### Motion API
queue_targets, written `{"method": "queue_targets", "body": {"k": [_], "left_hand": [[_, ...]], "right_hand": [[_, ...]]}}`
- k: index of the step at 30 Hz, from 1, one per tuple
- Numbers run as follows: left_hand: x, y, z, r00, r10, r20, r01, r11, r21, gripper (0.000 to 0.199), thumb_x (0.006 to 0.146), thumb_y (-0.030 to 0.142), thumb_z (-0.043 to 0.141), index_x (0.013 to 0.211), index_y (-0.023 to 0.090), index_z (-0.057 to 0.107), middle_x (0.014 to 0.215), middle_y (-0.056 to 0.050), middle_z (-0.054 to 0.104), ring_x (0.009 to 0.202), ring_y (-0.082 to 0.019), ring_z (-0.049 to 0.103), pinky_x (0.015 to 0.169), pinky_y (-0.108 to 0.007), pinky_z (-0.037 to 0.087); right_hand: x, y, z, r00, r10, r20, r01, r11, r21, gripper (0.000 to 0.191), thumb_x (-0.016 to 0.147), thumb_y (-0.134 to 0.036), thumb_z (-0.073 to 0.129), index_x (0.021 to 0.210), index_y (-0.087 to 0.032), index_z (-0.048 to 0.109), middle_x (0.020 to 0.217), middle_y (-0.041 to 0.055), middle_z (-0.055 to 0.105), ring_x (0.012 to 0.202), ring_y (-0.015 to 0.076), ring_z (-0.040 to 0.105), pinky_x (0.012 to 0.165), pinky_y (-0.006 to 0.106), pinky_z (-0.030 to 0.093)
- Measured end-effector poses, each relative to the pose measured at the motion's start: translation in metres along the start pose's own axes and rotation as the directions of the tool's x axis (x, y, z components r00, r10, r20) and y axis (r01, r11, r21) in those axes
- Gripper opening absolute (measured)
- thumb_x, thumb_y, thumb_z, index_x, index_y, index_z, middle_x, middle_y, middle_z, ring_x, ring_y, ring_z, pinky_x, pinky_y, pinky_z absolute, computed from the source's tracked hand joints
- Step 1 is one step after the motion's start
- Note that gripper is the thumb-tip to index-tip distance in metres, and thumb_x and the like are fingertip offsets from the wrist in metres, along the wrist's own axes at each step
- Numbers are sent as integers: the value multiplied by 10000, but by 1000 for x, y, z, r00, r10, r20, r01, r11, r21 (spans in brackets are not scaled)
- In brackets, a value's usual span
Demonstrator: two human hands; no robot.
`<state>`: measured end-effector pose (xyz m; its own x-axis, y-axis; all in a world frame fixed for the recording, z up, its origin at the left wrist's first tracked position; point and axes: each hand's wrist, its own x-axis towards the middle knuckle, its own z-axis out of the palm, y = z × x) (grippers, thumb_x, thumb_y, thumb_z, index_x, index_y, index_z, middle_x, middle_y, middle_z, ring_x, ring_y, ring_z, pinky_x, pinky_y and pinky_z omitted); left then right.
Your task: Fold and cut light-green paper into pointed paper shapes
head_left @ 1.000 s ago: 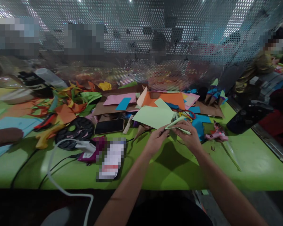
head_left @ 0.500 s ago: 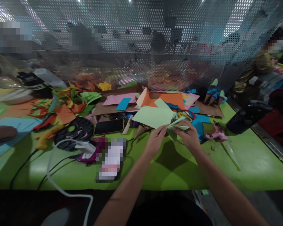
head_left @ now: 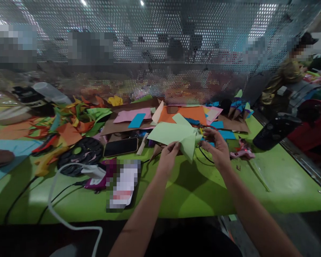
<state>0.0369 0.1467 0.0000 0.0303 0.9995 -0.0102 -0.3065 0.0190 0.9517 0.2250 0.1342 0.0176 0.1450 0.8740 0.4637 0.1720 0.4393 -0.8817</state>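
Observation:
My left hand [head_left: 168,157] pinches the left corner of a folded piece of light green paper [head_left: 188,147], held above the table with one point hanging down. Just right of it is my right hand [head_left: 218,148], its fingers curved and apart, with nothing visible in them. Red and yellow handles, seemingly of scissors [head_left: 201,131], lie behind the right fingers and are partly covered. Behind the folded piece rests a larger light green sheet [head_left: 166,132]. Blue paper pieces [head_left: 227,134] are beyond my right hand.
A pink glue gun [head_left: 243,154] and a dark bottle [head_left: 276,132] lie to the right. Leftward are a black phone [head_left: 121,146], a pixelated phone [head_left: 124,184], a purple charger block [head_left: 96,181], a round black tray [head_left: 80,155] and cables. At far left, another person's hand [head_left: 1,159] rests on blue paper.
My right hand has let go of the folded green paper and moved slightly right, its fingers parting. The paper has turned in my left hand and now shows a broad face.

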Motion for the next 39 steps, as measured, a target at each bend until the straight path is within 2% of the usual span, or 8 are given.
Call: {"method": "queue_targets", "body": {"k": [2, 4, 9, 18, 22, 25, 28, 39], "left_hand": [[0, 1, -1, 999, -7, 33, 5, 999, 38, 516, 642, 608, 786, 865, 145, 743, 791, -30, 693, 728, -153, 607, 733, -289, 540], [0, 2, -2, 997, -14, 78, 7, 996, 85, 516, 655, 616, 774, 863, 145, 745, 790, -31, 692, 734, -155, 601, 726, -279, 532], [0, 4, -4, 987, -27, 157, 1, 986, 165, 520, 678, 634, 747, 878, 154, 751, 796, -29, 692, 749, -163, 592, 736, -274, 514], [1, 4, -7, 980, 46, 193, -109, 939, 326, 395, 784, 545, 675, 869, 163, 727, 808, -20, 680, 774, -159, 569, 718, -246, 466], [-1, 7, -6, 976, 82, 202, -155, 912, 379, 359, 799, 512, 655, 862, 164, 713, 809, -28, 691, 795, -176, 591, 729, -259, 473], [-2, 9, -4, 969, 89, 232, -173, 911, 374, 340, 805, 477, 660, 926, 164, 716, 875, -40, 715, 841, -184, 611, 768, -267, 478], [-4, 10, -2, 964, 77, 255, -167, 922, 349, 352, 802, 440, 677, 1030, 175, 716, 999, -57, 734, 923, -194, 630, 823, -276, 479], [-2, 6, -4, 962, 66, 264, -149, 940, 308, 338, 748, 392, 746, 1010, 179, 760, 979, -65, 758, 886, -194, 655, 793, -287, 503]], "right_hand": [[2, 0, 2, 999, 20, 37, -21, 999, 33, 425, 746, -370, 766, 1147, -274, 665, 1082, 43, 656, 875, 183, 586, 807, 343, 493], [3, 0, 4, 996, 62, 63, -66, 995, 68, 351, 720, -361, 780, 1045, -251, 707, 1009, 38, 684, 829, 180, 590, 755, 326, 492], [3, 1, 5, 992, 125, 9, -125, 991, 36, 183, 715, -359, 758, 833, -220, 739, 782, 18, 686, 690, 159, 557, 639, 289, 452], [4, 8, 5, 982, 183, -50, -181, 982, 46, 184, 682, -364, 720, 757, -196, 716, 683, 5, 646, 618, 143, 516, 593, 274, 410], [4, 5, 5, 982, 186, -36, -184, 981, 57, 176, 705, -355, 694, 773, -193, 707, 672, 4, 633, 617, 143, 519, 586, 271, 403], [3, -3, 6, 989, 146, -18, -146, 989, 11, 152, 711, -343, 699, 751, -197, 704, 687, 9, 647, 640, 150, 536, 600, 273, 419], [3, -10, 8, 991, 134, -14, -134, 991, -10, 163, 687, -352, 714, 741, -200, 696, 652, -2, 628, 586, 137, 503, 541, 256, 397], [3, -10, 7, 989, 147, -11, -148, 988, -47, 132, 685, -334, 654, 656, -206, 664, 628, -4, 634, 599, 144, 518, 545, 252, 393]]}}
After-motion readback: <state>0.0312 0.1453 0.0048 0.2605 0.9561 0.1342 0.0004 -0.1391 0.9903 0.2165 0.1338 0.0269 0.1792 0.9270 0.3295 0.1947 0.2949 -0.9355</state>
